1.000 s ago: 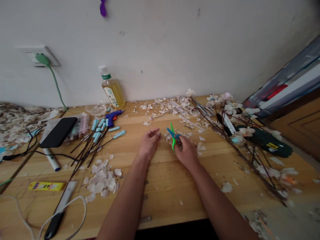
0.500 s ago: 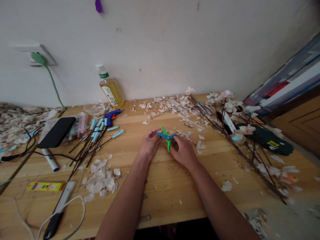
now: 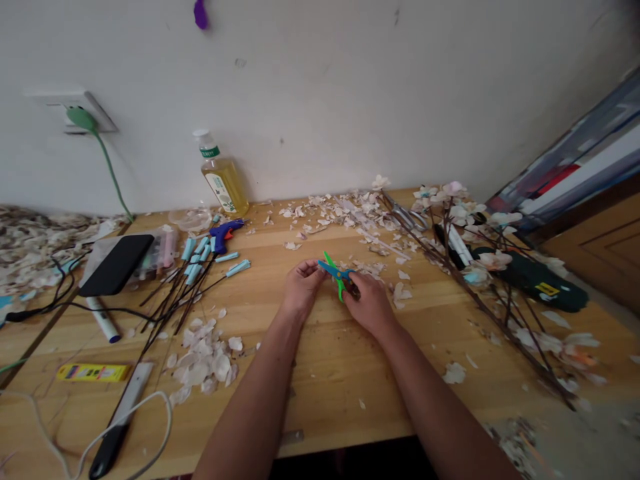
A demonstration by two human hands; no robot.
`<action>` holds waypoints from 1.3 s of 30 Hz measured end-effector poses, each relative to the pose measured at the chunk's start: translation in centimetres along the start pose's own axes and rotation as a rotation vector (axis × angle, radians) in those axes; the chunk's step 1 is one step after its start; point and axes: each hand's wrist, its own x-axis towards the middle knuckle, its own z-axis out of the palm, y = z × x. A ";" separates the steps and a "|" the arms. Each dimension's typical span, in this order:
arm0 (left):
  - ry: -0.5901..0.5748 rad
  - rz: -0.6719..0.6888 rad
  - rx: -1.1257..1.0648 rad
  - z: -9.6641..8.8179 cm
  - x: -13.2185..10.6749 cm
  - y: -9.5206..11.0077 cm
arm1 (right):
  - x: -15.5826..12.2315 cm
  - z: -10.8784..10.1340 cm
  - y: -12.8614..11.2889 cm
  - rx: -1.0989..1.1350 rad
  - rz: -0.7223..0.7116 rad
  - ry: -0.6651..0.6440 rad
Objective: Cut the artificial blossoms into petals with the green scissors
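Observation:
In my right hand (image 3: 367,300) is a pair of blue and green scissors (image 3: 336,272), its blades parted and pointing up and to the left. My left hand (image 3: 301,287) is beside the blade tips, thumb and fingers pinched together. Whatever lies in that pinch is too small to make out. Pale petal scraps (image 3: 350,207) lie scattered on the wooden table beyond both hands. A heap of whitish petals (image 3: 207,357) rests left of my left forearm.
Dark stems with light-blue ends (image 3: 195,263) and a blue glue gun (image 3: 225,233) lie to the left, near a phone (image 3: 117,265) and a bottle (image 3: 223,180). Flowering branches (image 3: 465,293) spread along the right, over a dark green tool (image 3: 545,283). A long-handled knife (image 3: 120,420) sits front left.
The scissor blades have come closer together. My left fingers have drawn in tighter beside the tips. The whole view has shifted slightly.

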 end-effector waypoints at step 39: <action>-0.075 -0.210 0.220 -1.0 -0.5 2.4 | -0.4 -0.1 1.8 0.066 0.139 0.210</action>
